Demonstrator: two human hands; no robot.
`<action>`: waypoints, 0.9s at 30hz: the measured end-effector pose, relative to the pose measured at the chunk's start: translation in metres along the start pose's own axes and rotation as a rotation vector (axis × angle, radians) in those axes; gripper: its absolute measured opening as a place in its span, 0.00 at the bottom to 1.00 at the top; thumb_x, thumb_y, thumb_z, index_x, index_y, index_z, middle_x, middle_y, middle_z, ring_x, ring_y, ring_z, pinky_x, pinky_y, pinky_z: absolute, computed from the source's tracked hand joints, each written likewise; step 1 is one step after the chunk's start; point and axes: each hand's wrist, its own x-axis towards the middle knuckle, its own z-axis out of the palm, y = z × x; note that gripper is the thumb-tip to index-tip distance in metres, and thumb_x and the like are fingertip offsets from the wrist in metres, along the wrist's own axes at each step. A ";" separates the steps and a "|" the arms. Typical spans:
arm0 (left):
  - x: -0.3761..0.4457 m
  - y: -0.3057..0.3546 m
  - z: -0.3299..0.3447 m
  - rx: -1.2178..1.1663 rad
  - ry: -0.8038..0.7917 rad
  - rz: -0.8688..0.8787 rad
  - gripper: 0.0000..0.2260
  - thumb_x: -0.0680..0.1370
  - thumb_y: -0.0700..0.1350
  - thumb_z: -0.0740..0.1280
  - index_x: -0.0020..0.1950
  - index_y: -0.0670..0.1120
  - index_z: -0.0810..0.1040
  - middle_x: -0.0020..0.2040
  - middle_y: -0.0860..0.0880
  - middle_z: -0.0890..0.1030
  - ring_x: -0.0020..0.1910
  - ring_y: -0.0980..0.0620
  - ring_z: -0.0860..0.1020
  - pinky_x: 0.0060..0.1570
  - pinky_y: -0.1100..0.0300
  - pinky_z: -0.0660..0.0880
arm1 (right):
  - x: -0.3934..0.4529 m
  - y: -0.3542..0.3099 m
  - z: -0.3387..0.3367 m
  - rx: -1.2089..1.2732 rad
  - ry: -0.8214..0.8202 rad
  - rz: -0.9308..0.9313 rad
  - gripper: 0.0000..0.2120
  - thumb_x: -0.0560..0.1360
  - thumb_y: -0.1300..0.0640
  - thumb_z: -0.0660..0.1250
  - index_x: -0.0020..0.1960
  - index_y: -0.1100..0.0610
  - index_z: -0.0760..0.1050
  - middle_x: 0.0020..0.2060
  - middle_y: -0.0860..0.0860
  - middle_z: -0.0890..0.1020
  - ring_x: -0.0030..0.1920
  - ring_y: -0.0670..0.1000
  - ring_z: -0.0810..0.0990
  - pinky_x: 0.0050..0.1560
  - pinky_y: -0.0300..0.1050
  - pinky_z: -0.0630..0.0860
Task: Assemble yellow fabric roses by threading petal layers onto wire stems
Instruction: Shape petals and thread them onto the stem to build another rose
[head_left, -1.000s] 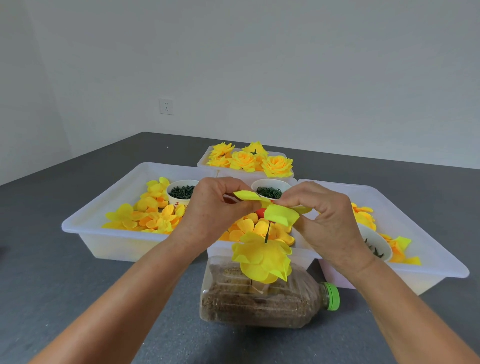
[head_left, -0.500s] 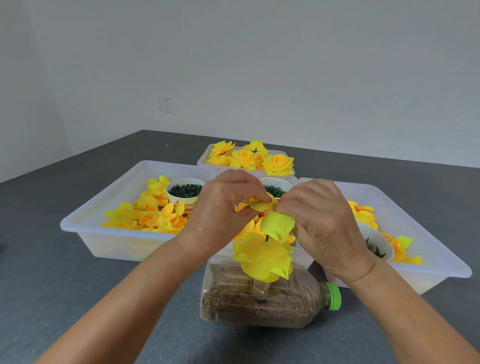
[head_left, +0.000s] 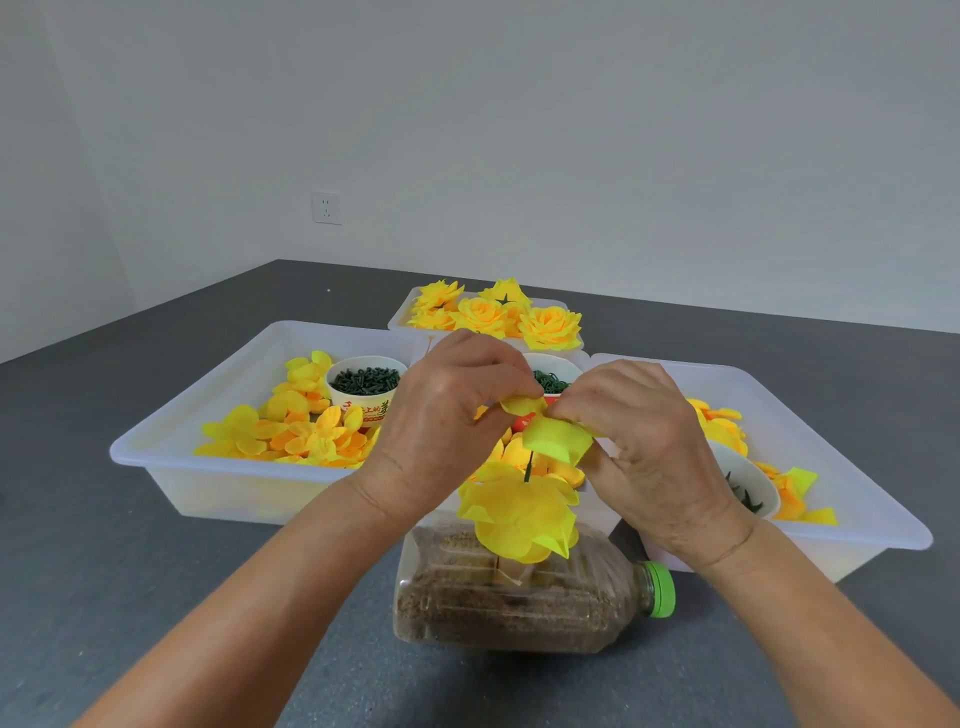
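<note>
Two hands pinching one petal layer (head_left: 556, 441) at top of stem (head_left: 529, 466): left hand (head_left: 447, 415) and right hand (head_left: 644, 436), fingers curled on fabric. Lower layers (head_left: 519, 514) already threaded, above bottle (head_left: 519, 597) lying on grey table (head_left: 130, 597). White trays (head_left: 171, 457) behind; roses (head_left: 493, 314) at back; plain wall, socket (head_left: 325, 208).

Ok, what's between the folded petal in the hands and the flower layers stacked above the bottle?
In the head view, only a short bare stretch of dark green wire stem runs from the folded petal down to the stacked petal layers. Nothing else sits on it.
</note>
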 end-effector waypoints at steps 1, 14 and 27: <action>0.000 -0.001 0.000 0.010 -0.012 0.008 0.07 0.66 0.33 0.74 0.41 0.40 0.84 0.41 0.46 0.82 0.42 0.44 0.79 0.40 0.49 0.78 | 0.000 0.000 0.000 0.009 0.001 0.006 0.09 0.62 0.68 0.76 0.41 0.60 0.82 0.37 0.52 0.82 0.40 0.57 0.80 0.43 0.54 0.74; -0.009 -0.001 0.010 0.127 0.052 0.001 0.08 0.62 0.30 0.73 0.39 0.38 0.83 0.37 0.45 0.82 0.38 0.45 0.78 0.38 0.57 0.73 | -0.002 -0.004 0.002 -0.122 0.173 0.030 0.04 0.68 0.68 0.71 0.39 0.61 0.81 0.36 0.55 0.81 0.39 0.59 0.80 0.44 0.51 0.72; 0.001 0.003 0.006 -0.613 -0.091 -0.644 0.05 0.73 0.36 0.70 0.47 0.40 0.82 0.47 0.42 0.83 0.47 0.43 0.81 0.48 0.52 0.77 | 0.009 -0.007 -0.002 0.862 -0.072 0.754 0.13 0.69 0.62 0.73 0.34 0.44 0.83 0.29 0.46 0.82 0.32 0.45 0.76 0.34 0.37 0.73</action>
